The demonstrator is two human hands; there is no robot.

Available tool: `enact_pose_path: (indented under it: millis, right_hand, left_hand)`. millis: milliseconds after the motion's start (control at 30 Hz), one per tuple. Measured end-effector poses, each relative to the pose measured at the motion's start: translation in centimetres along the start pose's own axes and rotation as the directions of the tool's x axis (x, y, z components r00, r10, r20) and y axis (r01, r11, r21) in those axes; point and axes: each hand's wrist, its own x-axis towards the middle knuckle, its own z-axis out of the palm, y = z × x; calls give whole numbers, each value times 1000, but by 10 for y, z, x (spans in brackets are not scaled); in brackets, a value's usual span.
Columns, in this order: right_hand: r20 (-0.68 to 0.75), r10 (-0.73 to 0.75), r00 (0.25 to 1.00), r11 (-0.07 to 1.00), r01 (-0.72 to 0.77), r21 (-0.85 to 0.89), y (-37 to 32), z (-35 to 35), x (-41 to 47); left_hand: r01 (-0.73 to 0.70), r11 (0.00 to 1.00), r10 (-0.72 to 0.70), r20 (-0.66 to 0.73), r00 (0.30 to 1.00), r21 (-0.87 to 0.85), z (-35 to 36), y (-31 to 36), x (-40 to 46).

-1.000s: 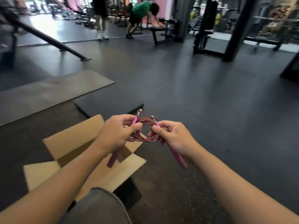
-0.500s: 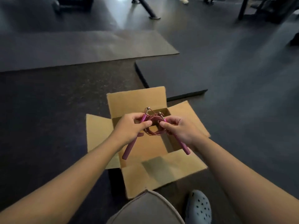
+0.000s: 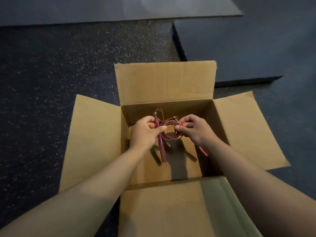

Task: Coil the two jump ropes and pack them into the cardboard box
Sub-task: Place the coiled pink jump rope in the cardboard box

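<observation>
A coiled pink jump rope (image 3: 168,130) with two pink handles hangs inside the open cardboard box (image 3: 164,82), above its floor. My left hand (image 3: 145,132) grips one handle and the left side of the coil; that handle points down. My right hand (image 3: 193,129) pinches the other handle and the coil's right side, and the end of this handle shows below my wrist. Both hands are down between the box walls. Only one rope is in view; shadows of the handles fall on the box floor.
The box has all its flaps folded outward and stands on dark speckled rubber flooring (image 3: 51,82). A thick black mat (image 3: 239,45) lies just behind the box to the right, and a thinner grey mat (image 3: 85,9) lies further back.
My view has tilted down from the gym room to the box. Both hands have carried the coiled rope from above the box down into its opening, keeping the same hold.
</observation>
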Motion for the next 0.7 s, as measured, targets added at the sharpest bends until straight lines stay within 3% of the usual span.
enact_pose_path:
  millis: [100,233,400,533,700]
  right_hand:
    - [46,4,999,1000,-4,-6,19,5,26]
    - [85,12,996,999,-9,-40,35,16,46]
    - [8,22,1000,998,-22,-61,49,26,62]
    - [-71,-2,997,994,-5,-111,54,27,70]
    - [-189,-57,980,959,1,-285,57,39,77]
  left_hand:
    - [17,999,-17,2,1000,48,13,-19,17]
    - [-20,960,4,56,998,278,20,-34,35]
    - [11,887,-21,18,1000,462,31,-47,55]
    - [15,871,-28,18,999,491,35,-51,59]
    - [89,930,-18,-198,980,355,40,-53,59]
